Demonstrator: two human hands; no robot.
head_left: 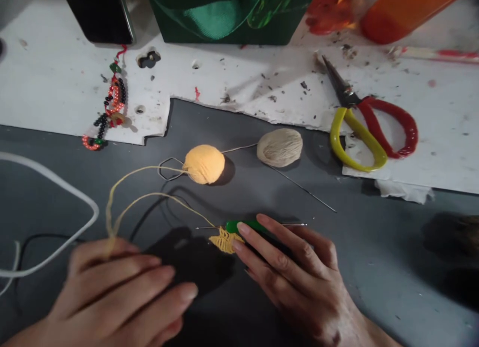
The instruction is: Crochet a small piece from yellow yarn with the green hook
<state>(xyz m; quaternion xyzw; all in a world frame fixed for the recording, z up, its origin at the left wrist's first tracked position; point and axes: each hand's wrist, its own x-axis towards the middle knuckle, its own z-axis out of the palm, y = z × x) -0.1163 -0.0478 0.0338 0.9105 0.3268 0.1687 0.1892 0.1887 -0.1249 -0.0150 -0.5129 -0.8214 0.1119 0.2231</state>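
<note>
Touching the yellow crochet piece [223,242] and green-handled crochet hook [232,227] on the counter [224,117] with the open right hand [299,267], partly hiding both. Gripping yellow yarn [149,167] in the left hand [119,292], too blurred to tell exactly how. Showing, beyond, only part of the green bag [232,33].

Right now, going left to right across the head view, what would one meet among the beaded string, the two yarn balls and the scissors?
Beaded string → yellow-orange yarn ball → beige yarn ball → scissors with one yellow and one red handle.
</note>
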